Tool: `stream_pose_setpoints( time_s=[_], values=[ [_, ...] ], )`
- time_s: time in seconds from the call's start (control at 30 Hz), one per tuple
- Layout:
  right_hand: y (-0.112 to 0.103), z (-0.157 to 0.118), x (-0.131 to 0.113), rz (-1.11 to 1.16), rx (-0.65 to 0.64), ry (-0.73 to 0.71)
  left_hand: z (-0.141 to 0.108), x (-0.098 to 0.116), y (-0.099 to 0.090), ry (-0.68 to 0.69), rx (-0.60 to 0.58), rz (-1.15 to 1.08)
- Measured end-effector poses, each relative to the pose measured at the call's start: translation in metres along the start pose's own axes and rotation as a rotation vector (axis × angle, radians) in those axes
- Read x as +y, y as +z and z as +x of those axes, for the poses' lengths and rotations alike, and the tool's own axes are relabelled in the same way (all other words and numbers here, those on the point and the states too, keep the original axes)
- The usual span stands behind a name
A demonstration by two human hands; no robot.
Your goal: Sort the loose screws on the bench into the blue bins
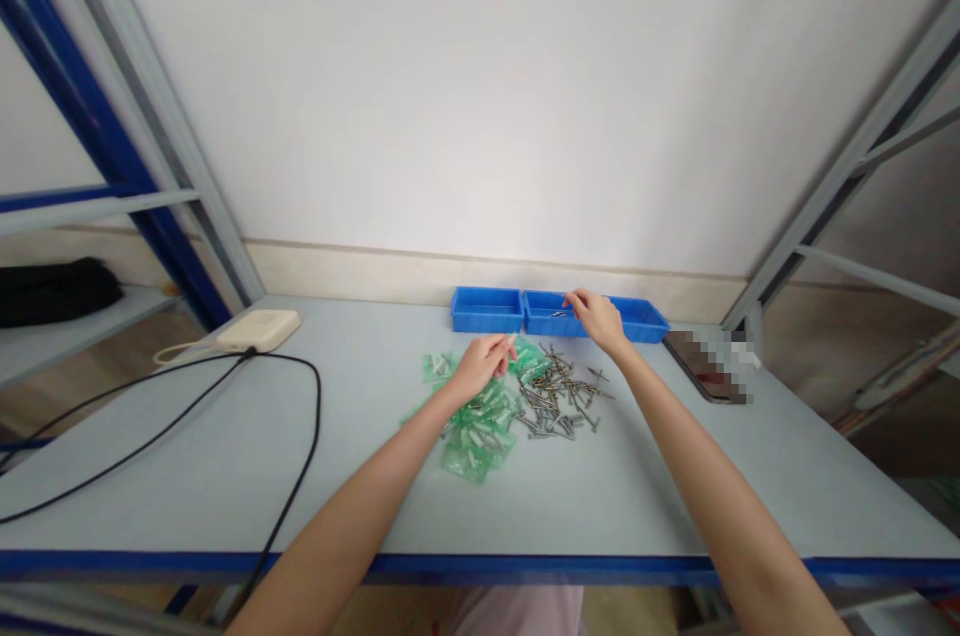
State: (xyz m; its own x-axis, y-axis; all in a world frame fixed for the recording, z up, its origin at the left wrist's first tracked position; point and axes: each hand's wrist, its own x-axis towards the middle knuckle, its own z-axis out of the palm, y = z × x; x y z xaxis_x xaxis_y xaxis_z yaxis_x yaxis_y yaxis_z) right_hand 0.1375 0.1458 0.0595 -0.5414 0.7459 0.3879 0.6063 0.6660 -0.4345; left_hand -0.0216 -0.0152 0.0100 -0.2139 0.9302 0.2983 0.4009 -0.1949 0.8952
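My right hand (pixel 598 316) is over the middle blue bin (pixel 541 326), its fingers pinched together; what they hold, if anything, is too small to make out. A few thin, shiny pieces (pixel 559 314) show in that bin beside the fingertips. My left hand (pixel 484 366) rests above a heap of small green plastic packets (pixel 480 436), fingers curled inward, and their grip is hidden. White pieces show through the packets. Another green packet (pixel 529 362) lies just right of my left hand. A loose pile of metal screws (pixel 555 396) spreads between my two hands.
Left and right blue bins (pixel 487 323) (pixel 641 321) complete the row by the wall. A dark phone-like slab (pixel 705 368), partly blurred out, lies at right. At left are a white box (pixel 259 329) and a black cable (pixel 316 416). Metal frame posts flank the table.
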Motion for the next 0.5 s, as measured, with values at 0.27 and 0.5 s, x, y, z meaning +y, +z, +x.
stream_pose_setpoints(
  time_s=[0.27,0.5],
  values=[
    [0.003,-0.042,0.017,-0.104,-0.222,-0.421,-0.001,0.002,-0.004,0.012,0.033,-0.018],
    [0.017,-0.068,0.013,0.002,-0.256,-0.543,-0.002,-0.005,-0.001,0.027,0.012,-0.001]
  ],
)
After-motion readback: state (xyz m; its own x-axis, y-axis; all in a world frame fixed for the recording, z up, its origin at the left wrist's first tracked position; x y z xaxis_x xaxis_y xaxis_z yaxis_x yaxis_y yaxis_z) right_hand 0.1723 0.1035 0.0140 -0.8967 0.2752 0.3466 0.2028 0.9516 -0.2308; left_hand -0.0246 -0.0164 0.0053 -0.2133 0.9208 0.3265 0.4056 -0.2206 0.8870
